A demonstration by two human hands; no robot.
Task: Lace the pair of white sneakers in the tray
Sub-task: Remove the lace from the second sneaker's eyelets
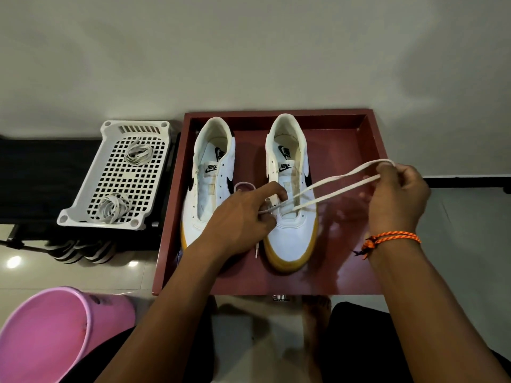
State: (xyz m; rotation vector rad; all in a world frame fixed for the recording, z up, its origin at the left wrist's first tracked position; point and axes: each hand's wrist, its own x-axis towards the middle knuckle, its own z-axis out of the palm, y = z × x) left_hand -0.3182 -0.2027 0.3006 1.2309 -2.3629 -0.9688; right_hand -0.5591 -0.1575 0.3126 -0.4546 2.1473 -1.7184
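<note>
Since only the bottom eyelets of the right sneaker (pixel 290 194) in the tray (pixel 370 139) have lace (pixel 331 186) through them, I'm barely started: left hand (pixel 243 217) pinching it at the shoe, right hand (pixel 398 194) pulling the loop out, left sneaker (pixel 210 175) totally unlaced.

A white perforated plastic basket (pixel 116 175) is sitting on a black stand (pixel 41 172), holding two coiled pale bundles; a round pink plastic bucket (pixel 52 333) is standing on the glossy tiled floor (pixel 83 272).
</note>
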